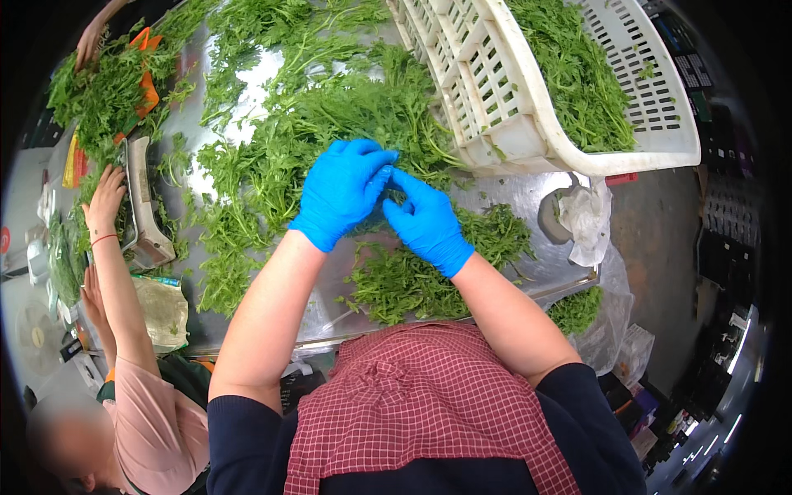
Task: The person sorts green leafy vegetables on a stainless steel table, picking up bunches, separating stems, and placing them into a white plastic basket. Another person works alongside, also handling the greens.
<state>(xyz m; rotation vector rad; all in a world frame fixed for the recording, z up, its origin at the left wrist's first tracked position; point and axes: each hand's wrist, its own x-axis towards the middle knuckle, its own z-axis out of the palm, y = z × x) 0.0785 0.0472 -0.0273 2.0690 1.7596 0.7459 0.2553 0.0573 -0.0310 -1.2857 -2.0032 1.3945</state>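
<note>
My left hand and my right hand, both in blue gloves, meet over the metal table. The left fingertips are bent against the right index finger; whether anything thin is pinched between them I cannot tell. Beyond my hands spreads a large heap of loose leafy greens with finely cut leaves. A smaller pile of the same greens lies near the table's front edge, partly below my right hand and forearm.
A white slatted plastic crate at the right holds more greens. Crumpled white plastic hangs at the table's right corner, above bagged greens. At left, a co-worker's hand reaches beside a metal-and-white stand; another person's hand touches greens.
</note>
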